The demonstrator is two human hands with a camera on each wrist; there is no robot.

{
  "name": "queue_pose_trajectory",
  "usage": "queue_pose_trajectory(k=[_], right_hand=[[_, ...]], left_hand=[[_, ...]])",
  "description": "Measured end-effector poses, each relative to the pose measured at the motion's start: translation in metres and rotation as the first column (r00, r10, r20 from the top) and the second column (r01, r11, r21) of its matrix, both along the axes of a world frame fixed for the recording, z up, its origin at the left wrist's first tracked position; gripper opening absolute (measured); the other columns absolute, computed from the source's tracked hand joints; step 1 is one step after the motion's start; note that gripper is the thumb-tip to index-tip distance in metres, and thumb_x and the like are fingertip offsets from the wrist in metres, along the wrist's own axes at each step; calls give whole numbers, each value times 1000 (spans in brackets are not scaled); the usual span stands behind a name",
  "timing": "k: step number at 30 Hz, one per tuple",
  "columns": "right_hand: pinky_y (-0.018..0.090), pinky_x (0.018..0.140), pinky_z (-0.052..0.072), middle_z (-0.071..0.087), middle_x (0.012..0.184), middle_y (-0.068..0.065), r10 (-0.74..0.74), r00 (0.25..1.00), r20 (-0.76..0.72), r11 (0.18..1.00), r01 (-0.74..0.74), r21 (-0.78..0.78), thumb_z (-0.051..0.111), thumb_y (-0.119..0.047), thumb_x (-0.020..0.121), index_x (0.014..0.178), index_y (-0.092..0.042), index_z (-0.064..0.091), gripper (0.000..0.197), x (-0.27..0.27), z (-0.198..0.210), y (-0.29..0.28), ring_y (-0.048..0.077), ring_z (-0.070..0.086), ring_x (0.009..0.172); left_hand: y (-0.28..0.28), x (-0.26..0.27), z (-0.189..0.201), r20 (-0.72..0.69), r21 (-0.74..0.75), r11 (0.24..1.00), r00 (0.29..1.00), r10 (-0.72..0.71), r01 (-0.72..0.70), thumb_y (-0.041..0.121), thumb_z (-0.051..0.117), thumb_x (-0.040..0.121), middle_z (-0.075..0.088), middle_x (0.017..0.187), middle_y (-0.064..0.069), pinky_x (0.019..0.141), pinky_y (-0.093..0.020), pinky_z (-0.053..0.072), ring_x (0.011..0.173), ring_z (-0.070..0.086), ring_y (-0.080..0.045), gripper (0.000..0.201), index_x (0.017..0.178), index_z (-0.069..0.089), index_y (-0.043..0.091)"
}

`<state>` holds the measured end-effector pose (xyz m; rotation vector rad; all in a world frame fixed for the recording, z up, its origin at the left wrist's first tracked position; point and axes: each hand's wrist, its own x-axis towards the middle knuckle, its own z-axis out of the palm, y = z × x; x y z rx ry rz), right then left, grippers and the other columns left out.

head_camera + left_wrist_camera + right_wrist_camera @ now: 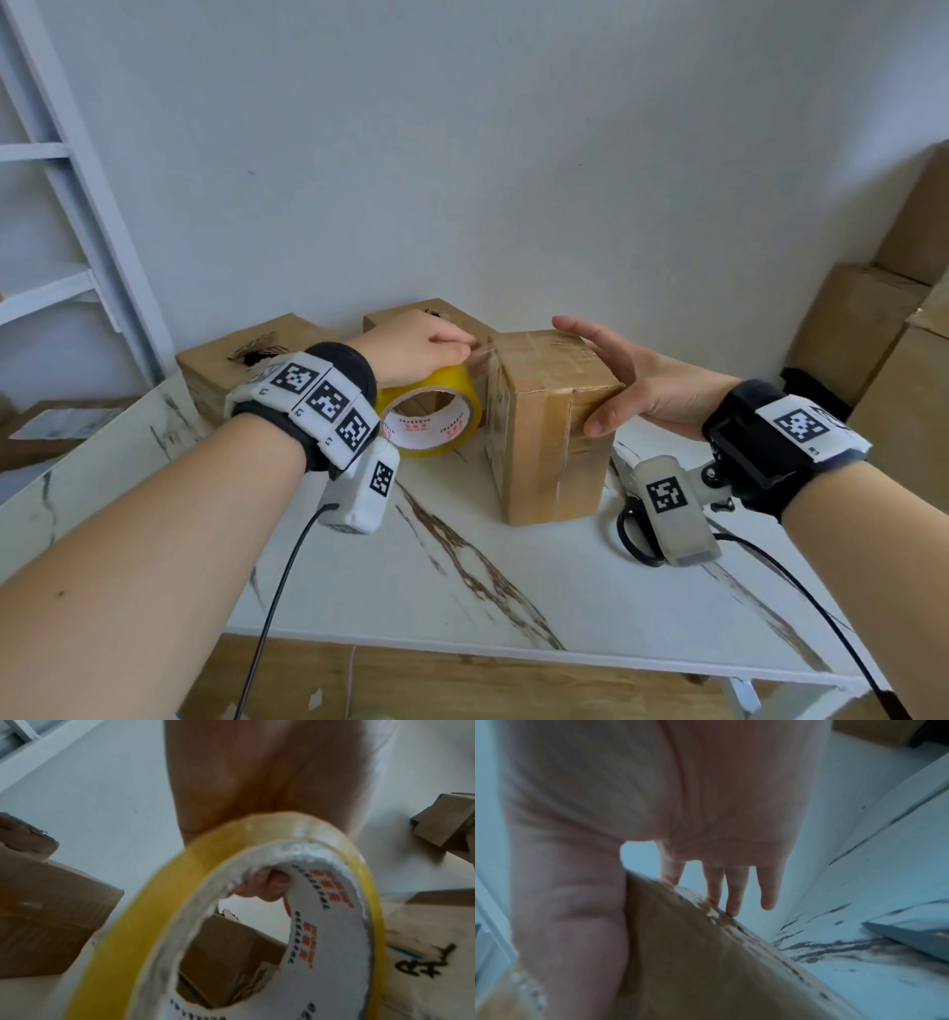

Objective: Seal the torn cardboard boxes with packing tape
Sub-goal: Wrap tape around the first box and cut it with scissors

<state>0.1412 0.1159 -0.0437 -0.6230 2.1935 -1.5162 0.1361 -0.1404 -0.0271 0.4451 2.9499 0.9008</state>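
Note:
A small cardboard box (pixel 549 431) stands on the marble table (pixel 513 580), clear tape across its top. My left hand (pixel 421 347) grips a yellowish tape roll (pixel 431 416) just left of the box, a strip stretched from the roll onto the box's top edge. In the left wrist view a finger hooks inside the tape roll (pixel 231 923). My right hand (pixel 626 380) rests on the box's right side with straight fingers and the thumb low on the front corner; in the right wrist view the fingers (pixel 734 894) touch the box (pixel 706 963) edge.
Two torn boxes (pixel 241 360) (pixel 416 313) stand behind against the wall. Black-handled scissors (pixel 634 534) lie on the table under my right wrist. More cardboard boxes (pixel 873 329) are stacked at the right. A white shelf frame (pixel 77 216) stands at the left.

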Motion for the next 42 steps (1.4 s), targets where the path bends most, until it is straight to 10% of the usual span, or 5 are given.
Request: queue_pose_trajectory(k=[13, 20, 28, 36, 42], right_hand=[[36, 115, 13, 0, 159, -10, -23, 891, -453, 746, 317, 585, 57, -69, 71, 149, -41, 12, 94, 37, 64, -47, 15, 11, 145], [57, 112, 14, 30, 149, 4, 56, 808, -587, 486, 492, 722, 28, -68, 85, 144, -27, 26, 71, 27, 19, -99, 27, 20, 140], [55, 111, 20, 14, 155, 3, -64, 906, -418, 605, 368, 706, 55, -33, 75, 140, -53, 22, 76, 10, 32, -77, 28, 10, 142], [49, 97, 39, 40, 109, 0, -81, 909, -408, 580, 376, 723, 52, -38, 58, 137, -51, 28, 83, 10, 32, -85, 27, 38, 116], [37, 89, 45, 45, 125, 2, -165, 911, -377, 642, 389, 660, 62, -20, 69, 135, -40, 40, 73, 9, 37, -82, 26, 46, 112]], left_hand=[[6, -3, -11, -46, -26, 999, 998, -45, 44, 28, 47, 96, 62, 79, -12, 69, -35, 42, 72, 55, -23, 32, 89, 68, 5], [0, -4, -12, -44, 4, 999, 998, -52, 52, 31, 46, 97, 43, 59, -2, 56, -27, 31, 55, 39, -13, 40, 68, 57, 5], [-12, -6, -20, 145, 61, 998, 989, -7, -2, 82, 38, 71, 56, 69, -8, 75, -32, 44, 67, 55, -23, 78, 72, 61, 8], [-36, 7, -23, 366, 417, 908, 920, -141, -27, 45, 50, 90, 64, 56, 7, 56, -18, 50, 50, 59, -6, 35, 81, 69, 17], [-36, 7, -24, 238, -16, 999, 971, 35, -32, 65, 56, 77, 52, 61, -2, 60, -26, 35, 62, 49, -18, 54, 63, 53, 12]])
